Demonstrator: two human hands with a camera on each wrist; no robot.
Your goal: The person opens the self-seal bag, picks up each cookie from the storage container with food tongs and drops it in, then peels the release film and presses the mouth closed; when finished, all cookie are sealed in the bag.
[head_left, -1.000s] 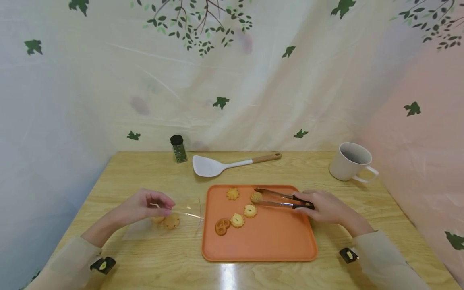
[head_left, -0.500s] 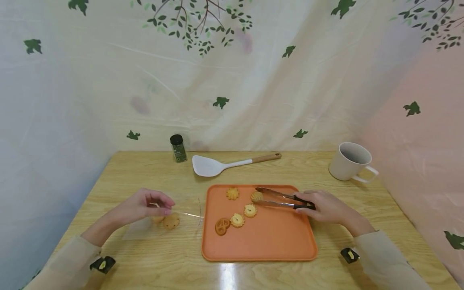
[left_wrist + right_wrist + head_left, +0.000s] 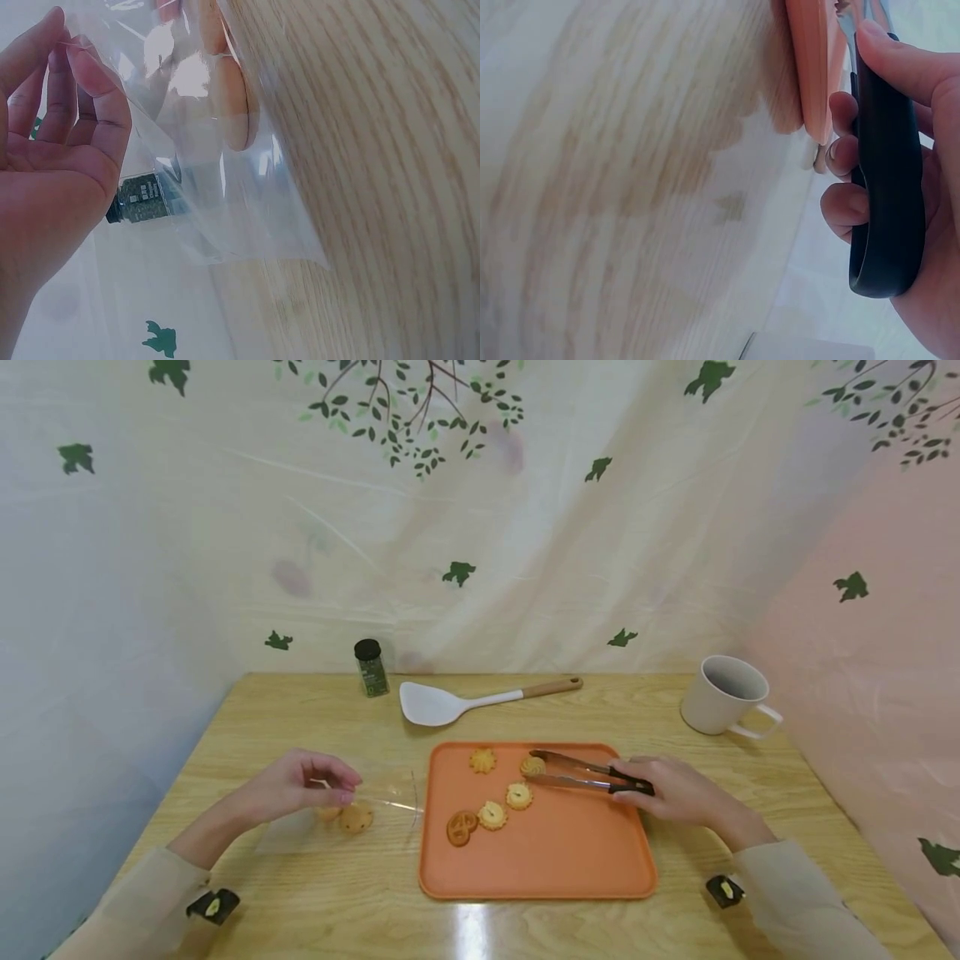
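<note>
Between thumb and forefinger, my left hand [image 3: 296,789] pinches the edge of a clear plastic bag [image 3: 225,232]. Round cookies [image 3: 356,817] lie inside it; the left wrist view shows them through the film. My right hand [image 3: 671,789] grips the black handles of metal tongs [image 3: 889,187]. The tongs' tips lie on either side of a swirl cookie [image 3: 532,766] at the back of the orange tray [image 3: 570,860]; whether both touch it I cannot tell. Also on the tray are a flower-shaped cookie [image 3: 483,761], two round scalloped cookies [image 3: 492,815] and a pretzel-shaped cookie [image 3: 462,828].
Behind the tray lies a white spatula [image 3: 435,704] with a wooden handle. A spice jar [image 3: 371,670] with a black lid stands at the back left. At the back right there is a light mug [image 3: 716,697]. A leaf-patterned cloth [image 3: 525,568] hangs behind the table.
</note>
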